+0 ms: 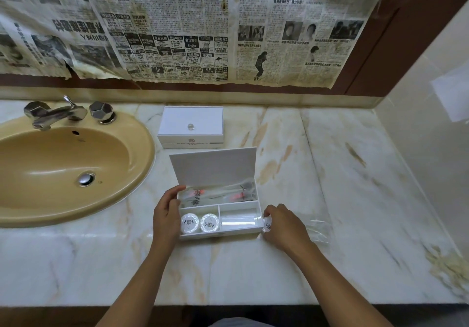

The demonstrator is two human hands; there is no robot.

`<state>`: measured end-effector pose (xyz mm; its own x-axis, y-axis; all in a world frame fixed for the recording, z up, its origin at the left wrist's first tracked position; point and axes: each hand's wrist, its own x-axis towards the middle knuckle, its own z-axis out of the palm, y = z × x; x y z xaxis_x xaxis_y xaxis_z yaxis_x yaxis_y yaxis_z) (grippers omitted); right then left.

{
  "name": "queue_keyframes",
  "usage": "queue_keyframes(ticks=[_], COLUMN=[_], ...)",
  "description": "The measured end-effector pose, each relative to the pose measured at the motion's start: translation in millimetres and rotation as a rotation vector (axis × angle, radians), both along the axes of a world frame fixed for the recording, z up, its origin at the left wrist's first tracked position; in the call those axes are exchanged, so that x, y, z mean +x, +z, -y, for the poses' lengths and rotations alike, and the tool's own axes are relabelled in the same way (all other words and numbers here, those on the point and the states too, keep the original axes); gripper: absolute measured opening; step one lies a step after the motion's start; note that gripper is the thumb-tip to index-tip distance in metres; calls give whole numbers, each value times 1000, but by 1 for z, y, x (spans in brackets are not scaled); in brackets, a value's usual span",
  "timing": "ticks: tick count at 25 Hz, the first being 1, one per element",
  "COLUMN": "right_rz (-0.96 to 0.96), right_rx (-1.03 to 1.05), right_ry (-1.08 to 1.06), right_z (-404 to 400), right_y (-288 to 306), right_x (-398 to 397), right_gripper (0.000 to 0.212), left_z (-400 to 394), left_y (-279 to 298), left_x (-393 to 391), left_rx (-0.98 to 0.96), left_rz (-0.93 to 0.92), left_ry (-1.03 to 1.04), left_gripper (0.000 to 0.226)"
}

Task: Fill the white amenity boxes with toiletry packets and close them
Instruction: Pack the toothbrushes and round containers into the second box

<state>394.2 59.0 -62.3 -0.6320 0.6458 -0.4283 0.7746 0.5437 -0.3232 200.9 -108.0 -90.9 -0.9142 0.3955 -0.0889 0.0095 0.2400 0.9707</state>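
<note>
An open white amenity box (258, 207) sits on the marble counter, its lid (215, 167) standing up at the back. Clear toiletry packets (218, 192) with red items fill its rear compartment. Two round white packets (200, 222) lie in the front left compartment, and the front right compartment (238, 219) looks nearly bare. My left hand (166, 215) grips the box's left wall. My right hand (281, 225) pinches a small clear packet (267, 225) just outside the box's right end. A second, closed white box (191, 126) stands behind.
A tan sink (63, 164) with chrome taps (63, 112) lies to the left. A clear plastic wrapper (317, 227) lies on the counter to the right of my right hand. Newspaper (203, 27) covers the mirror behind. A wall stands at the far right.
</note>
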Motion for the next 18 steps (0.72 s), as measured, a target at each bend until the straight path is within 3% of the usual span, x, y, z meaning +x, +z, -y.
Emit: queue_keyframes(ticks=[7, 13, 18], right_rz=[-45, -308, -436], right_rx=[53, 172, 162], right_ry=[-39, -138, 84], right_z=[-12, -7, 32], right_y=[17, 67, 79], right_x=[-6, -28, -67], right_gripper=[42, 47, 42], left_z=[1, 1, 1], left_y=[-1, -3, -4], left_x=[-2, -2, -3], left_rx=[-1, 10, 22], left_rz=[-2, 1, -15], left_ry=[-3, -5, -10], left_gripper=[40, 41, 42])
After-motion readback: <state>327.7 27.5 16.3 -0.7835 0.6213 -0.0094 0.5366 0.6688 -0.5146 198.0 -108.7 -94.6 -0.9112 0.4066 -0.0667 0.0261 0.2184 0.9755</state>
